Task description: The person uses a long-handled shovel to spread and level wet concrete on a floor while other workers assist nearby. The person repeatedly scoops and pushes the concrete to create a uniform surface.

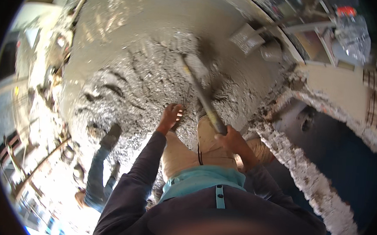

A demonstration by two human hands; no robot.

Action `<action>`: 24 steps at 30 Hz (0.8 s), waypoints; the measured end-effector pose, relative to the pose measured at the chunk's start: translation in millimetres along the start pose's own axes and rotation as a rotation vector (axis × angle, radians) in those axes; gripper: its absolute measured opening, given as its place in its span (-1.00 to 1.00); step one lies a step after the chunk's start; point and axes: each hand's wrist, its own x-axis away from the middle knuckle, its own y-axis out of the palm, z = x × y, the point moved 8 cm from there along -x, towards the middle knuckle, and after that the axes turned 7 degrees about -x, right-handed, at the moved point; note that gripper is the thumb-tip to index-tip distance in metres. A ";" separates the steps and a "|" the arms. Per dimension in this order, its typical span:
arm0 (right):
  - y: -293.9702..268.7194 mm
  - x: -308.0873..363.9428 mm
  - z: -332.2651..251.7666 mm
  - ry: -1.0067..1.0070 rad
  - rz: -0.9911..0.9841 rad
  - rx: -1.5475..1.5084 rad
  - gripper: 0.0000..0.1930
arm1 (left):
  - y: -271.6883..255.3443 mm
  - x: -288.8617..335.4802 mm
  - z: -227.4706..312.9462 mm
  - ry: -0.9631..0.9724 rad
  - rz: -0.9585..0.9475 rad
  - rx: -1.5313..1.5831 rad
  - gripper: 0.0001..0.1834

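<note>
My right hand (pixel 234 143) is closed round the wooden handle (pixel 207 103) of a long-handled tool that looks like a hoe. Its flat grey blade (pixel 195 65) rests on the wet concrete (pixel 156 71), partly blurred. Over the concrete, in front of my left knee, is my left hand (pixel 171 117), empty, with its fingers loosely apart. The concrete is rough and lumpy around the blade and smoother farther off. My feet are mostly hidden by my legs and the mix.
Another person's trousered leg and boot (pixel 108 138) stand at the left. A shovel-like blade (pixel 247 38) lies at the upper right beside a grey bucket-like shape (pixel 272 50). Broken, rough-edged masonry (pixel 306 182) runs along the right. Window frames (pixel 314 39) and clear plastic (pixel 353 39) lie beyond.
</note>
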 end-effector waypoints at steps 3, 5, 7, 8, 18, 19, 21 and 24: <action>-19.4 -16.7 13.7 0.074 -0.108 -0.182 -0.65 | -75.4 60.0 -25.6 -0.012 0.237 0.097 -0.52; -39.3 -23.9 25.5 0.182 -0.187 -0.345 -0.72 | -123.1 111.7 -61.3 -0.032 0.413 0.226 -0.54; -58.6 -36.6 38.9 0.298 -0.145 -0.381 -0.71 | -153.7 164.1 -109.3 -0.075 0.554 0.321 -0.59; -67.4 -42.6 44.6 0.372 -0.168 -0.436 -0.71 | -160.8 187.9 -134.9 -0.074 0.615 0.405 -0.60; -146.8 -44.5 58.7 0.661 -0.121 -0.414 -0.84 | -22.0 261.3 -308.6 -0.239 0.875 0.768 -0.63; -150.0 -39.9 57.7 0.714 -0.093 -0.377 -0.84 | -11.3 255.0 -303.1 -0.165 0.868 0.676 -0.59; -145.6 -38.3 38.7 0.736 -0.141 -0.368 -0.84 | 9.2 234.3 -294.1 -0.122 0.691 0.572 -0.62; -128.3 -36.4 2.6 0.835 -0.205 -0.533 -0.82 | 12.8 212.6 -283.0 -0.181 0.554 0.489 -0.67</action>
